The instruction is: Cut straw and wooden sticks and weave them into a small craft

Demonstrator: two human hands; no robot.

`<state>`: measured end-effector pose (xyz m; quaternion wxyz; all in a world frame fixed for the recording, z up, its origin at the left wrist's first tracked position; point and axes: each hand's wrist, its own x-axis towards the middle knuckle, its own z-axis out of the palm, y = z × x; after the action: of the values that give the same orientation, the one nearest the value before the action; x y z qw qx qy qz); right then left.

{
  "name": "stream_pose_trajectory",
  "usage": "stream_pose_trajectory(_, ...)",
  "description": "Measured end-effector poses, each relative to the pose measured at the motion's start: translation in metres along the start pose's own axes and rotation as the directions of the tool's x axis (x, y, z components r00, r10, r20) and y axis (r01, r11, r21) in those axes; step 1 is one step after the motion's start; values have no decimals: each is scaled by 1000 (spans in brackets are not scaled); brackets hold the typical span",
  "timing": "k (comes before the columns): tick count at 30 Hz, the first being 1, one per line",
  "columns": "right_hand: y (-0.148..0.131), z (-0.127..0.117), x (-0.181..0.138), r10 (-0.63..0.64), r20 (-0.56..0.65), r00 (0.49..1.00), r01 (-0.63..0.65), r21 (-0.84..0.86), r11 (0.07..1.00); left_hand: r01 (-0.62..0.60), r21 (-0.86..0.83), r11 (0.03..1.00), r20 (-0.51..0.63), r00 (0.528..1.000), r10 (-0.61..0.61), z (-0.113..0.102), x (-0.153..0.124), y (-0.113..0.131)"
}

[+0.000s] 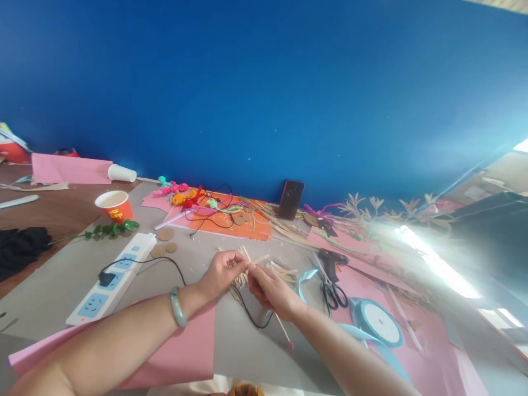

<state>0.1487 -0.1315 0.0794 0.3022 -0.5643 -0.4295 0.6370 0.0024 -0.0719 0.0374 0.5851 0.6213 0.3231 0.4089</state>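
Note:
My left hand [225, 272], with a pale green bangle [177, 308] on its wrist, pinches thumb against forefinger. My right hand [270, 289] meets it fingertip to fingertip, its fingers curled. A thin pale straw strip [246, 253] sticks up from between the fingertips, apparently gripped by both hands; the exact pinch point is hidden. Below the right hand a thin stick [282, 328] with a pinkish end slants down. A bundle of pale straw [282, 269] lies on the table just behind the hands, partly covered by them.
Left are a white power strip [140, 247] with a plugged-in black cable and a paper cup [113, 206]. Right lie a glue gun [331, 263], black scissors [336, 297] and a blue ribbon spool [379, 323]. A phone [291, 199] leans on the blue wall; pink paper [181, 352] lies under my left forearm.

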Motion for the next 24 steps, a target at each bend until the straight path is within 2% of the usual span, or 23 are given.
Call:
stream_pose_trajectory(5,-1,-1,3,-24,8,1000,24,37,999,17,-14,1000,6,1000,-17,1,-1,8)
stream_pose_trajectory(9,-1,-8,1,-2,29,1000,-2,137,991,27,-20,999,15,1000,-27,1,-3,12)
stream_pose_trajectory(17,-12,-38,-14,-28,-69,997,52,382,923,45,-72,996,-15,999,-46,1,-4,7)
stream_pose_trajectory(20,-6,-34,-12,9,-113,994,26,308,951,41,-45,998,-23,999,-42,1,-3,5)
stream_pose_trajectory(24,2,-14,-7,35,-4,999,-34,143,989,19,3,1000,-16,1000,-18,0,-2,3)
